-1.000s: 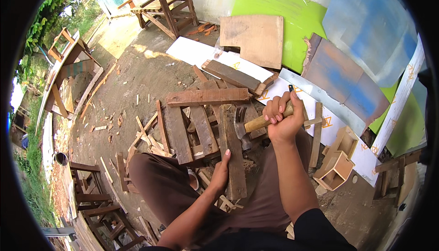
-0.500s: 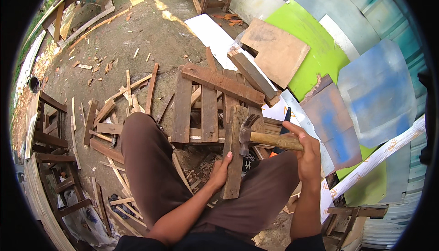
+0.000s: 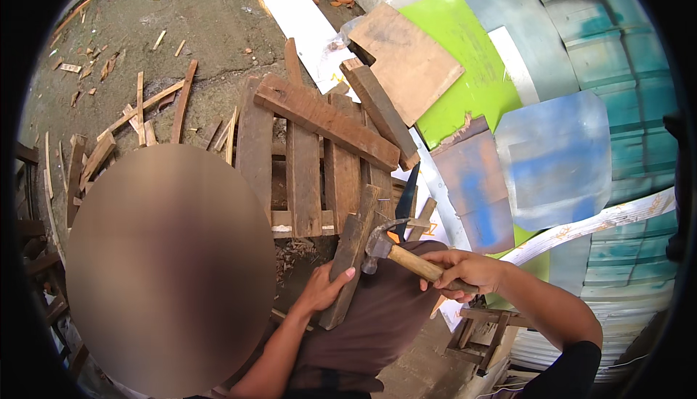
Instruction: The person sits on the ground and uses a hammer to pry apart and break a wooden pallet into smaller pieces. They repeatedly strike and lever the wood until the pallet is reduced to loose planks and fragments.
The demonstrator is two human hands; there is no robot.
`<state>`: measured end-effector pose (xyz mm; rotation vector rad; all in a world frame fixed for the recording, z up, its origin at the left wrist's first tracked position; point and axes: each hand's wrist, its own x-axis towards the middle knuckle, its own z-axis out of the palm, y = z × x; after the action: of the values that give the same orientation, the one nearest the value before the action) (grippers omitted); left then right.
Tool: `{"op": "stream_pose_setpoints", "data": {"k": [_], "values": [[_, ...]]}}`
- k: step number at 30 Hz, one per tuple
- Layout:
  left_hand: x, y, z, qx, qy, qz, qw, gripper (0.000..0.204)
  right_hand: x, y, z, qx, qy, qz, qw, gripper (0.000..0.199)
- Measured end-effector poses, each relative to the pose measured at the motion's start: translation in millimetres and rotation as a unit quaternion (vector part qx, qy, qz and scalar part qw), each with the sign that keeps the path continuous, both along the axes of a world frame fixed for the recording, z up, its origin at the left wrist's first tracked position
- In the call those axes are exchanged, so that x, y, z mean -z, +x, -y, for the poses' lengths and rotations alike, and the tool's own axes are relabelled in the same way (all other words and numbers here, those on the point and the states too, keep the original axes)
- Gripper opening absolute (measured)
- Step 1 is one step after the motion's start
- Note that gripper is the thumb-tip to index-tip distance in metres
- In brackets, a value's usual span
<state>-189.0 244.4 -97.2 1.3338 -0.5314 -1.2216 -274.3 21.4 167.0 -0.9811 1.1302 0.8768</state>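
Note:
My left hand [image 3: 323,288] grips a short brown wooden block [image 3: 344,272], its thumb lying across the face. The block is tilted above my lap. In my right hand [image 3: 465,274] is a claw hammer [image 3: 415,261], held low on its wooden handle. The hammer's metal head is beside the block's right edge, claw pointing away from me; I cannot tell whether they touch. A thin, nail-like bit of metal [image 3: 382,199] shows near the block's far end. Beyond the hammer, a saw with a dark blade [image 3: 409,199] lies partly hidden.
Wooden planks [image 3: 303,181] form a slatted bench top ahead, with a loose beam [image 3: 327,121] across it. Painted sheets, including a green one [image 3: 465,50], lean at the right by corrugated metal [image 3: 639,137]. Scrap strips [image 3: 185,101] litter the ground. A blurred oval hides the lower left.
The view has shifted to the right. My right hand has lowered and turned, bringing the hammer down with its claw now swung away from me. The left hand still holds the block.

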Motion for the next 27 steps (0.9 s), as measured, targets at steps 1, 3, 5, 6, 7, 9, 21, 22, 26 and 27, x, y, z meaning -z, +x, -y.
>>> {"op": "stream_pose_setpoints", "data": {"k": [1, 3, 5, 6, 7, 9, 21, 22, 26, 27], "values": [[3.8, -1.2, 0.0, -0.008, -0.009, -0.038, 0.999, 0.071, -0.1, 3.5, -1.4, 0.026, -0.01, -0.005, 1.0, 0.066], [10.4, -4.4, 1.4, -0.012, -0.004, -0.105, 0.994, 0.073, -1.0, 8.1, -9.4, 0.025, -0.022, -0.026, 0.999, 0.072], [14.5, -6.1, 1.3, -0.003, -0.009, -0.107, 0.994, 0.071, 0.4, 12.7, -18.3, -0.038, -0.05, -0.054, 0.997, 0.072], [15.9, -6.1, 1.2, 0.003, 0.014, -0.107, 0.994, 0.07, 1.8, 14.8, -22.9, -0.034, -0.042, -0.057, 0.997, 0.072], [16.4, -6.2, 1.1, -0.011, -0.013, -0.085, 0.996, 0.069, 3.2, 16.7, -27.2, -0.021, -0.03, -0.052, 0.998, 0.072], [17.2, -5.5, 0.8, -0.048, -0.028, -0.044, 0.998, 0.066, 6.9, 21.7, -30.8, -0.004, -0.016, -0.046, 0.999, 0.073], [32.9, -15.7, -0.2, -0.041, -0.064, -0.115, 0.99, 0.064, 16.6, 6.2, -51.0, -0.016, -0.1, -0.054, 0.993, 0.066], [32.7, -15.3, -0.1, -0.036, -0.061, -0.115, 0.991, 0.064, 17.9, 0.2, -50.8, -0.006, -0.098, -0.015, 0.995, 0.066], [26.3, -20.4, -2.9, -0.067, -0.038, -0.151, 0.986, 0.063, 35.3, -25.8, -82.7, -0.138, -0.288, 0.149, 0.936, 0.065], [26.5, -22.8, -4.5, -0.065, -0.033, -0.158, 0.985, 0.062, 41.4, -32.2, -92.5, -0.093, -0.304, 0.181, 0.931, 0.062]]}}
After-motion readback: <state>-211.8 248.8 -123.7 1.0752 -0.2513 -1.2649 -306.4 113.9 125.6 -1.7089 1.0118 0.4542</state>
